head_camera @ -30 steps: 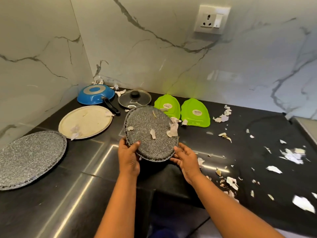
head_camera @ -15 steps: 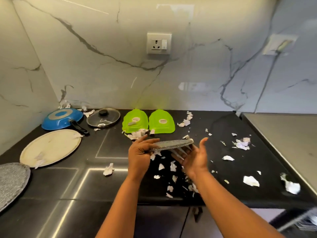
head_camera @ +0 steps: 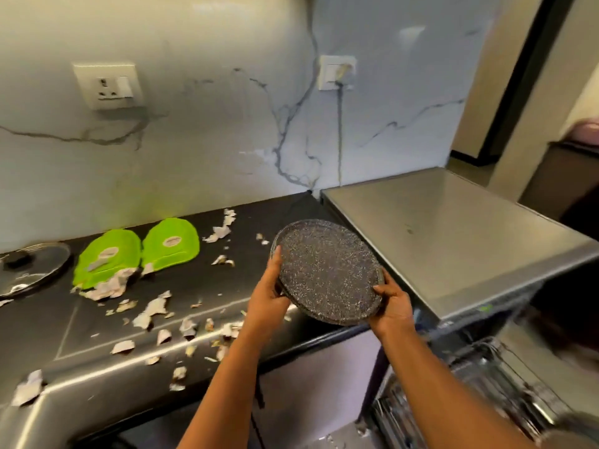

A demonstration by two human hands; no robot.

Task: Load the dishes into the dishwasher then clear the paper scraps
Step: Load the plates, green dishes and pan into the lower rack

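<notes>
Plate (head_camera: pixel 327 270) was held tilted, up-left of dishwasher rack (head_camera: pixel 486 384); left hand (head_camera: pixel 269 296) and right hand (head_camera: pixel 393 306) gripped opposite rims, fingers (head_camera: pixel 276 259) curled. Risk: thin edge grip might slip while lowering, plate clattering against rack.

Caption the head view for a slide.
Left hand and right hand hold a speckled plate over the scrap-littered counter, near the dishwasher rack.

Bare forearms, hands (head_camera: pixel 269 299) (head_camera: pixel 393 307) apparently bare
</notes>
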